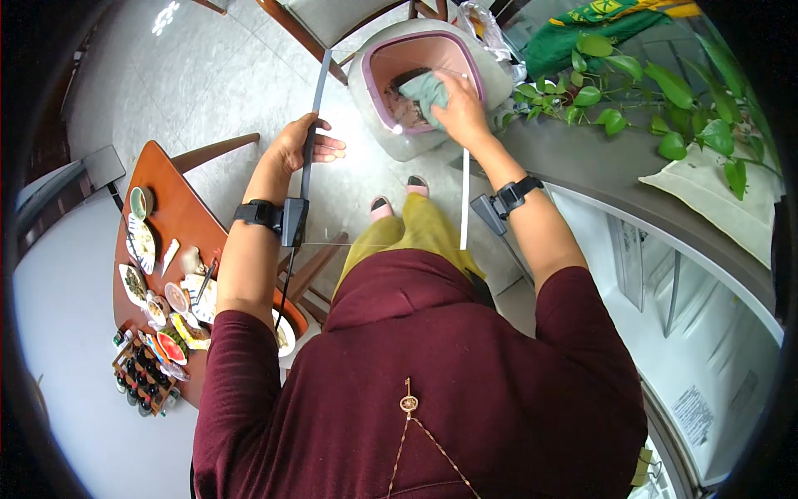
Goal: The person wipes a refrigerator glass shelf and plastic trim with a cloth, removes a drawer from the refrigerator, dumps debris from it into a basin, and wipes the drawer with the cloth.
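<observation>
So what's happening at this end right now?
A person is bent over a clear panel, with the right hand holding a grey-green cloth near its far right corner. The left hand is at the panel's dark edge strip. In the view, the cloth overlaps a pink-rimmed bin; I can't tell whether it touches the panel. A table with food and dishes is off to the left.

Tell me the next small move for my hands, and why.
I'd close the left hand more firmly on the dark strip: its fingers look spread rather than wrapped round it, while the right hand is busy with the green cloth over the bin.
</observation>
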{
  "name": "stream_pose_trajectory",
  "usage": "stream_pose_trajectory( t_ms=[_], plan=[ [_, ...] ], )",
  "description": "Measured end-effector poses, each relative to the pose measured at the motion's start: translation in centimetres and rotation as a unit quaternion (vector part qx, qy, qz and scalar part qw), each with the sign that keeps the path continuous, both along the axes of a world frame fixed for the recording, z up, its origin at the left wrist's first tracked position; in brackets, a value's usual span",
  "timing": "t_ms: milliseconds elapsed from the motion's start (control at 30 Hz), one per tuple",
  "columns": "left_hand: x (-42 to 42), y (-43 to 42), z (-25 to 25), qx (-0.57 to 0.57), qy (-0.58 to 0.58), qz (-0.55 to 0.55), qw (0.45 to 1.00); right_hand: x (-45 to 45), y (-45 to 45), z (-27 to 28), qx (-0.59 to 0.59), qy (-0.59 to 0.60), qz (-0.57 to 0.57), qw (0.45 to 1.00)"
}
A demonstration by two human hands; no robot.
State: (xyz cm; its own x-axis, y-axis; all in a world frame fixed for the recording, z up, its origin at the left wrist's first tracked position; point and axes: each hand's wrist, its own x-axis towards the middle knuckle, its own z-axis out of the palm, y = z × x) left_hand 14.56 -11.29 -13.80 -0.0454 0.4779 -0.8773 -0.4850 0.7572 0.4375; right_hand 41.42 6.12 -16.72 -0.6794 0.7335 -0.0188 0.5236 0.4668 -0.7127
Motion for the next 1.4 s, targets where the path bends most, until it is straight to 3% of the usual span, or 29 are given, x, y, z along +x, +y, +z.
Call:
stream_pose_trajectory(
  t_ms=[33, 67, 133, 200, 300, 400, 467, 533, 567, 633, 733, 800, 867, 1033, 1133, 1267, 1400],
  plan=[
    [-0.1, -0.1, -0.1, -0.001, 0.000, 0.002, 1.000, -0.3, -0.1, 0.6, 0.071, 0.035, -0.049, 0.996],
    [-0.2, -0.1, -0.4, 0.004, 0.001, 0.002, 1.000, -0.4, 0.1, 0.7, 0.070, 0.035, -0.047, 0.996],
    [0.0, -0.1, -0.3, 0.008, 0.001, 0.002, 1.000, -0.5, 1.2, 0.4, 0.189, -0.040, -0.033, 0.981],
    [-0.1, 0.1, 0.2, 0.000, 0.010, -0.002, 1.000, -0.4, 1.8, -0.2, 0.177, -0.088, -0.021, 0.980],
    [0.1, 0.0, 0.4, 0.008, 0.012, 0.001, 1.000, -0.6, 1.3, 1.0, 0.235, -0.006, -0.044, 0.971],
    [-0.1, 0.0, 0.0, 0.008, 0.009, -0.003, 1.000, -0.7, 0.1, 3.4, 0.161, 0.008, -0.047, 0.986],
    [-0.1, 0.1, 0.0, 0.009, 0.008, -0.003, 1.000, -0.8, -1.8, 4.8, 0.026, 0.098, 0.085, 0.991],
    [-0.1, -0.1, 0.0, 0.009, 0.009, -0.001, 1.000, -1.1, -4.4, 4.9, 0.044, 0.114, 0.199, 0.972],
    [-0.1, 0.0, 0.0, 0.006, 0.005, 0.001, 1.000, -1.1, -5.6, 5.0, 0.044, 0.114, 0.199, 0.972],
    [-0.2, 0.1, -0.3, 0.003, 0.003, 0.003, 1.000, -1.0, -7.4, 5.0, 0.022, 0.096, 0.349, 0.932],
    [-0.6, -0.1, -0.8, 0.000, 0.000, -0.006, 1.000, -1.5, -7.1, 2.6, 0.097, 0.024, 0.332, 0.938],
    [-0.4, -0.1, -0.6, 0.009, 0.002, -0.002, 1.000, -2.2, -5.0, 0.0, 0.136, 0.035, 0.249, 0.958],
    [-0.5, 0.0, -0.6, 0.011, -0.001, -0.005, 1.000, -2.4, -2.0, -2.8, 0.191, -0.027, 0.160, 0.968],
    [-0.5, 0.2, -0.1, 0.013, 0.005, -0.004, 1.000, -1.8, 4.7, -5.2, 0.135, -0.219, 0.019, 0.966],
    [-0.3, 0.3, 0.0, 0.002, 0.002, 0.003, 1.000, -2.0, 4.4, -4.3, 0.098, -0.229, 0.048, 0.967],
    [-0.2, 0.2, 0.1, 0.009, 0.009, -0.001, 1.000, -1.4, -3.4, 0.2, 0.028, -0.117, 0.202, 0.972],
    [-0.3, 0.0, -0.3, 0.006, 0.010, 0.000, 1.000, -3.5, -8.7, 2.2, 0.082, 0.014, 0.307, 0.948]
  ],
)
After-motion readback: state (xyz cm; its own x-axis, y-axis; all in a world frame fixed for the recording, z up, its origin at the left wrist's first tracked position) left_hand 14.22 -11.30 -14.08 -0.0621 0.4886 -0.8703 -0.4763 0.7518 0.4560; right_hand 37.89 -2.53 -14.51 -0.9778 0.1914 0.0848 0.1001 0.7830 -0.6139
